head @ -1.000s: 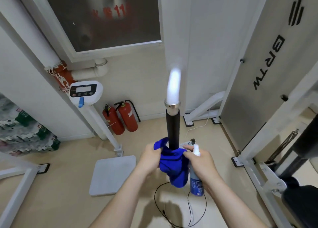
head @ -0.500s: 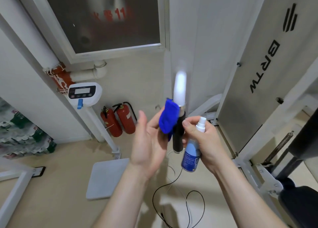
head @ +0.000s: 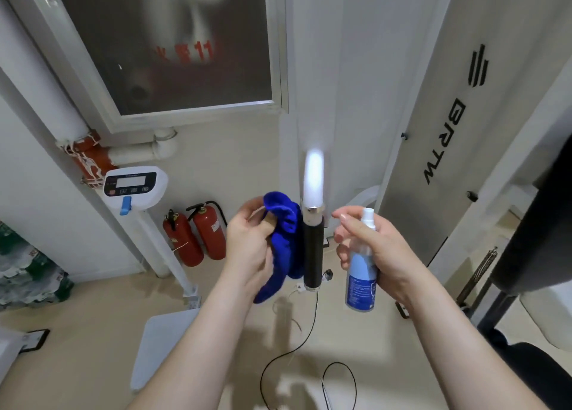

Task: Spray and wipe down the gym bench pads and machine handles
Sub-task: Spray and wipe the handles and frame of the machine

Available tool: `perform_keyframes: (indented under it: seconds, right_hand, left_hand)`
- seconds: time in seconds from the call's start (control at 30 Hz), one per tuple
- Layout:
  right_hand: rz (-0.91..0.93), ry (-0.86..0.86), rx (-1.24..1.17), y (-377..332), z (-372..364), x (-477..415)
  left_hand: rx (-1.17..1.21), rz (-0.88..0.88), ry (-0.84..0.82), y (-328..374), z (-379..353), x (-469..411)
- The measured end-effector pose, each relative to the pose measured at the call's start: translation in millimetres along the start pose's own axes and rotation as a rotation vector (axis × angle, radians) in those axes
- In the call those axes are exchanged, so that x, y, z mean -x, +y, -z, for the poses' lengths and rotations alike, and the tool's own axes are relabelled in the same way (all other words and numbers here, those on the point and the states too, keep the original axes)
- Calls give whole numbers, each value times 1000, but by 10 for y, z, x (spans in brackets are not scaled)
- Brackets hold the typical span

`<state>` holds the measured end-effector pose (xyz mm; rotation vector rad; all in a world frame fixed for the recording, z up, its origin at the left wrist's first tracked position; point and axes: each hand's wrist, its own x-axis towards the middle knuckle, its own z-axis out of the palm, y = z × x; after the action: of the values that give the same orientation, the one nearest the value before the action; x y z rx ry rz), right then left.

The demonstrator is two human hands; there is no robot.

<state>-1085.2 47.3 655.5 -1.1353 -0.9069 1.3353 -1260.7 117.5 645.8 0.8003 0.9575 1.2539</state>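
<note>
Blue cloth bunched in left hand, just left of the black handle grip. Right hand wraps the spray bottle, index finger lifted off the nozzle. Imo spritz first, w/ nozzle facing the grip, then wrap cloth fully & twist.

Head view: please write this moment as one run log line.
left hand: holds blue cloth beside black handle | right hand: holds spray bottle

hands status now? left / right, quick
Left hand: closed on the blue cloth, beside the black machine handle.
Right hand: closed around the spray bottle, index finger raised near the nozzle.
</note>
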Motion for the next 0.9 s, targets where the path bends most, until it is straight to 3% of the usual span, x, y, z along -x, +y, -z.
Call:
perform_keyframes:
  seconds: [0.13, 0.4, 0.7, 0.9]
  right_hand:
    - [39, 43, 161, -245, 59, -99]
    - [-60, -92, 56, -623, 220, -564]
    - [327, -245, -19, -1068, 111, -622]
    - [429, -523, 143, -1490, -288, -220]
  left_hand:
    - [159, -9, -82, 443, -200, -176]
    - [-45, -35, 15, 676, -342, -588]
    - [-139, -74, -62, 756, -433, -804]
    - [-195, -193, -183, 877, -622, -759]
